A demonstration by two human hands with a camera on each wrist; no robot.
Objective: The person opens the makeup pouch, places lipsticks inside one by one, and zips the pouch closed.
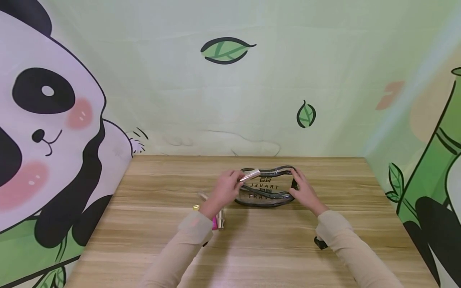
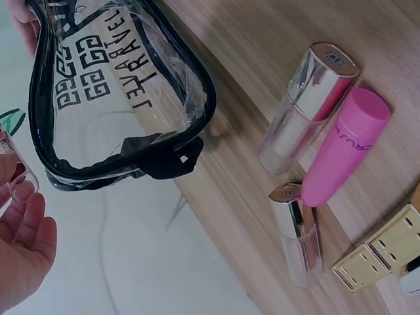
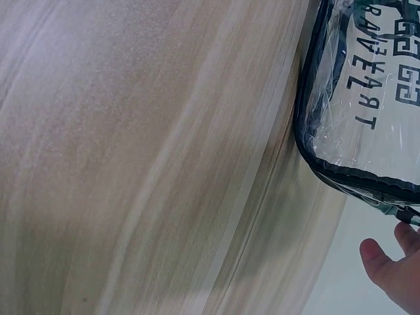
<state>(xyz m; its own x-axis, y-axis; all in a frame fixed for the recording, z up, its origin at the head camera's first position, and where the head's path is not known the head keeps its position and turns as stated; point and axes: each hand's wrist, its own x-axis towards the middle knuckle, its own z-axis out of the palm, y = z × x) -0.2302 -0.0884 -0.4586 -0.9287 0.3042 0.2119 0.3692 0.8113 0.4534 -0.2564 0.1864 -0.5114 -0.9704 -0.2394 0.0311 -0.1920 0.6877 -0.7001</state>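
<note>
My left hand (image 1: 226,188) pinches a slim lipstick (image 1: 251,175) with a shiny pale case, over the mouth of a clear travel pouch (image 1: 264,203). In the left wrist view the lipstick's transparent end (image 2: 25,182) shows between the fingertips. Black piping edges the pouch, which stands open with TRAVEL lettering on its side. At its right end my right hand (image 1: 306,194) grips the rim, fingers on the far edge and thumb on the near one. A black tab (image 2: 174,161) sticks out from the pouch's left end.
Left of the pouch, partly behind my left forearm, lie a silver-capped tube (image 2: 308,105), a bright pink tube (image 2: 344,147), a smaller clear-bodied tube (image 2: 298,236) and a gold case (image 2: 380,248). The wooden table (image 1: 273,252) ends at a printed backdrop (image 1: 180,100).
</note>
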